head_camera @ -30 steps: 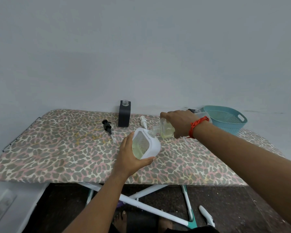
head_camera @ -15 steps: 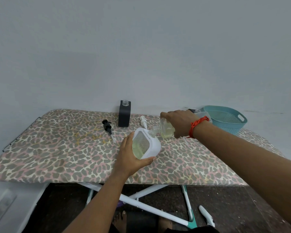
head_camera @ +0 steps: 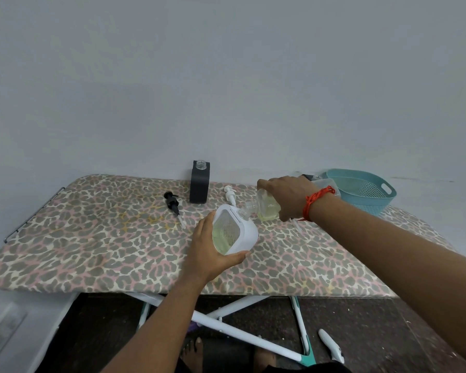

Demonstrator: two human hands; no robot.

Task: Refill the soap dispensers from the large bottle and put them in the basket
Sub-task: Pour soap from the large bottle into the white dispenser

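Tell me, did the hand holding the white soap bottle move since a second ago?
No. The left hand and its white soap dispenser sit at the same spot relative to the black dispenser behind them.

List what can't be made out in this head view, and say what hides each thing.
- Clear bottle: the right hand covers its rear, so its size is unclear.
- Soap stream into the white dispenser: too small to see at the touching necks.
- Clear tub beside the teal basket: mostly behind the right wrist; contents unseen.
- Black dispenser: opaque, so its fill level is hidden.
- Left hand: its fingers are behind the white dispenser.
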